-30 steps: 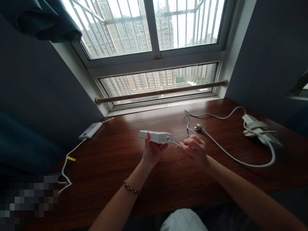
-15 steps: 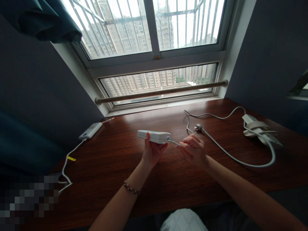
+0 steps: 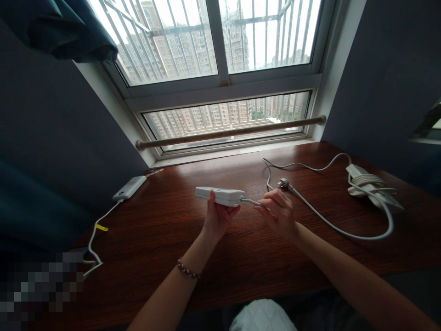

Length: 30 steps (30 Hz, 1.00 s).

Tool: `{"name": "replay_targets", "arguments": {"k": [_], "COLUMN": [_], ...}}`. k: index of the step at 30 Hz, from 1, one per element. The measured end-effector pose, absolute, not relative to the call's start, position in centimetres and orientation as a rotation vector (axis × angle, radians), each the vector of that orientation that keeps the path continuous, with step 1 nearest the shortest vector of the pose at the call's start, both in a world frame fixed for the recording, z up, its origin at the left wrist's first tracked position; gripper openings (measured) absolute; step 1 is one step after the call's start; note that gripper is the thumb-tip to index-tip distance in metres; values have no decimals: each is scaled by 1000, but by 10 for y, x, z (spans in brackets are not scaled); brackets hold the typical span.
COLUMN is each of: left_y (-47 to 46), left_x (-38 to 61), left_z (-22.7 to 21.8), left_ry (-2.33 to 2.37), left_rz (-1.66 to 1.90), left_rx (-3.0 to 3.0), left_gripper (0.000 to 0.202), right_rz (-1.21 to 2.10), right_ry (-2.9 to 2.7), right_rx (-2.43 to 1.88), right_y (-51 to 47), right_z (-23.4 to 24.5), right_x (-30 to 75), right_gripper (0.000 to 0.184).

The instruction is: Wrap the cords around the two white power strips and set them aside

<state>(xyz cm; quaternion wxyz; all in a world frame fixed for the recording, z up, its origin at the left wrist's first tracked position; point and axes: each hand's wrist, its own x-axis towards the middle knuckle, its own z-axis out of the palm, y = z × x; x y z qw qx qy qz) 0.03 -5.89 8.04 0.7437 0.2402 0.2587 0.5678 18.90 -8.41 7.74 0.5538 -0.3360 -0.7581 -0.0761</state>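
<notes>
Above the desk my left hand (image 3: 218, 217) is closed around a white power strip (image 3: 220, 196), its thumb on the near side and fingers beneath. From the strip's right end come thin inner wires (image 3: 245, 199), part of them blue, leading into a pale cable (image 3: 254, 202). My right hand (image 3: 277, 209) pinches this cable between thumb and fingers, a short way from the strip. Just beyond my right hand, a plug with metal pins (image 3: 284, 183) lies on the desk.
On the brown wooden desk (image 3: 179, 257), a coiled white cable bundle (image 3: 370, 184) lies at right, its cord looping toward the plug. A white device (image 3: 130, 187) with a cable (image 3: 99, 230) and yellow tag (image 3: 102, 228) sits at left. A barred window (image 3: 220, 115) stands behind.
My right hand's fingers have shifted slightly to the right along the cable, and more of it shows beside the strip. My left hand keeps the power strip almost in place.
</notes>
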Motion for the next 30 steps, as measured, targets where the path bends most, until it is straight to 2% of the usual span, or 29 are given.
{"name": "replay_targets", "arguments": {"k": [30], "left_y": [-63], "left_x": [2], "left_z": [80], "left_ry": [554], "left_rz": [1277], "left_rx": [547], "left_gripper": [36], "right_rz": [7], "right_ry": [-1768], "right_rx": [-802], "right_y": [-78], "right_z": [78], "right_x": [191], "right_gripper": [4]}}
